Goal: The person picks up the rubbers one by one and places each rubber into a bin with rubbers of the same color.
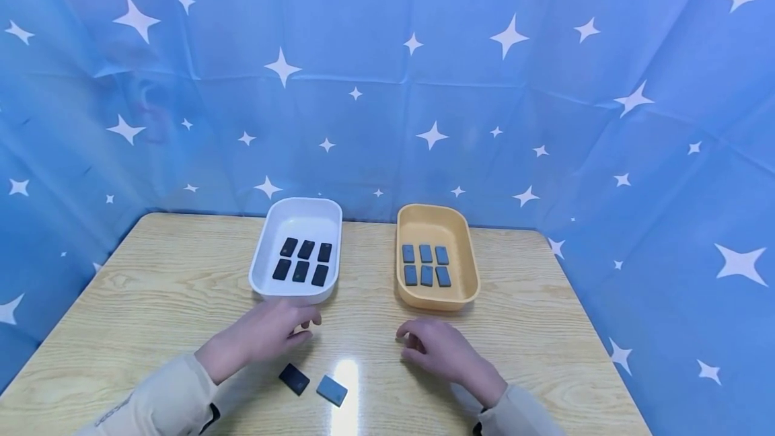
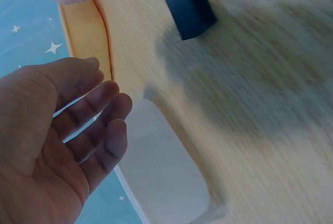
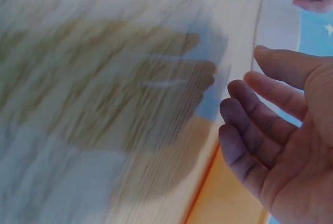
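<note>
My left hand hovers in front of the white tray, its fingers loosely bent and holding nothing. Just below it on the table lie a small black rectangular block and a blue one, side by side and apart. In the left wrist view the black block shows near the top. My right hand is in front of the yellow tray, also with relaxed fingers. Nothing lies between the fingers of the right hand in the right wrist view.
Inside the white tray, several black blocks lie in two rows. Several blue blocks lie likewise in the yellow tray. Both trays stand near the back of the wooden table, before a blue star-patterned curtain.
</note>
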Motion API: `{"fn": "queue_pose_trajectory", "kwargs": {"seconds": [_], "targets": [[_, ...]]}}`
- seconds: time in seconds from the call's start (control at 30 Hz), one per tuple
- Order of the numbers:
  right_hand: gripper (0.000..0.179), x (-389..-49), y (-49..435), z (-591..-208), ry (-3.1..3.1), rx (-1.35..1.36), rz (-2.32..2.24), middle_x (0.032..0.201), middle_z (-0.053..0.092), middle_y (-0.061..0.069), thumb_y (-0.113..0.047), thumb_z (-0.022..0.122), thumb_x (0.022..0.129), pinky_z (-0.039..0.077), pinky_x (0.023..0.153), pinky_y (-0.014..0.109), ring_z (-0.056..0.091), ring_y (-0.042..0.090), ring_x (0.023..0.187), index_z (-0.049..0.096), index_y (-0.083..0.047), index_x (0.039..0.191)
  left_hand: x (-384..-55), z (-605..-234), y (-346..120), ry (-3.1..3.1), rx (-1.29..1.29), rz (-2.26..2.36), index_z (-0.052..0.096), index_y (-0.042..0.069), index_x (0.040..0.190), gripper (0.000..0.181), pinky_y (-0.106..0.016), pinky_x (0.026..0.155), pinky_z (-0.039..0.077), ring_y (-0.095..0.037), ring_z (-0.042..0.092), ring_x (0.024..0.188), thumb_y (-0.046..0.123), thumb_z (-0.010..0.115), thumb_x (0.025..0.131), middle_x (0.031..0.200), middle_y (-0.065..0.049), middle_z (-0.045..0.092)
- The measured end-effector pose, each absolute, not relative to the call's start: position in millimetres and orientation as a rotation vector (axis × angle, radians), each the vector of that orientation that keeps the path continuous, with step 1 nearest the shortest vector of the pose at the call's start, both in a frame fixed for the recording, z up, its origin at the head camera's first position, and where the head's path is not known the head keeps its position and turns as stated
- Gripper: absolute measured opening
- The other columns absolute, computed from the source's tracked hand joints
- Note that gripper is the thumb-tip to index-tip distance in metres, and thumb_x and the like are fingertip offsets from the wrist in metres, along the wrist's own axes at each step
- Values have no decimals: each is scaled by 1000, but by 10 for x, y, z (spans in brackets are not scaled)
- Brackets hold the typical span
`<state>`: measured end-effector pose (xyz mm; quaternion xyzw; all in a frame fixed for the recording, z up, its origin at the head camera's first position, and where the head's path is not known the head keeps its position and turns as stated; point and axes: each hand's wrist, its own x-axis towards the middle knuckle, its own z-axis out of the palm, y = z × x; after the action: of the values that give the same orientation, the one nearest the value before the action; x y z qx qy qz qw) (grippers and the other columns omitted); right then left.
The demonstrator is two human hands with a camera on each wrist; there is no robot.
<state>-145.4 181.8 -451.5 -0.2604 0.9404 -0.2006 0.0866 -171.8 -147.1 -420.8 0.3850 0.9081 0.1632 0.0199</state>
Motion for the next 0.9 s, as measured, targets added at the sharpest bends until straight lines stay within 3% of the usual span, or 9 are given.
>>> {"fn": "queue_pose_trajectory", "kwargs": {"seconds": [0.17, 0.37, 0.6, 0.9], "targets": [[22, -1443, 1726, -4518, 2773, -831, -576, 83, 63, -10, -23, 72, 87, 46, 67, 22, 51, -2, 72, 69, -15, 107, -1720, -4261, -1558, 2823, 1121, 471, 70, 17, 100, 14, -23, 63, 48, 1, 54, 70, 17, 71, 86, 98, 7, 67], [23, -1420, 1592, -4477, 2760, -887, -534, 84, 63, -9, -25, 71, 87, 46, 68, 20, 49, -2, 71, 68, -17, 108, -1751, -4312, -1652, 2842, 1038, 456, 70, 19, 100, 15, -25, 61, 47, 3, 51, 66, 17, 71, 86, 97, 7, 68], [25, -1374, 1400, -4436, 2714, -929, -465, 85, 62, -12, -30, 71, 88, 45, 67, 18, 49, -4, 72, 68, -21, 110, -1766, -4367, -1710, 2859, 1034, 465, 69, 20, 98, 13, -26, 65, 51, -3, 62, 74, 16, 71, 85, 94, 7, 69], [27, -1304, 1207, -4456, 2710, -1029, -412, 83, 59, -14, -34, 70, 87, 42, 65, 15, 47, -5, 70, 68, -24, 112, -1775, -4394, -1721, 2851, 929, 453, 70, 23, 100, 14, -26, 67, 52, -5, 64, 78, 21, 72, 86, 93, 10, 69]]}}
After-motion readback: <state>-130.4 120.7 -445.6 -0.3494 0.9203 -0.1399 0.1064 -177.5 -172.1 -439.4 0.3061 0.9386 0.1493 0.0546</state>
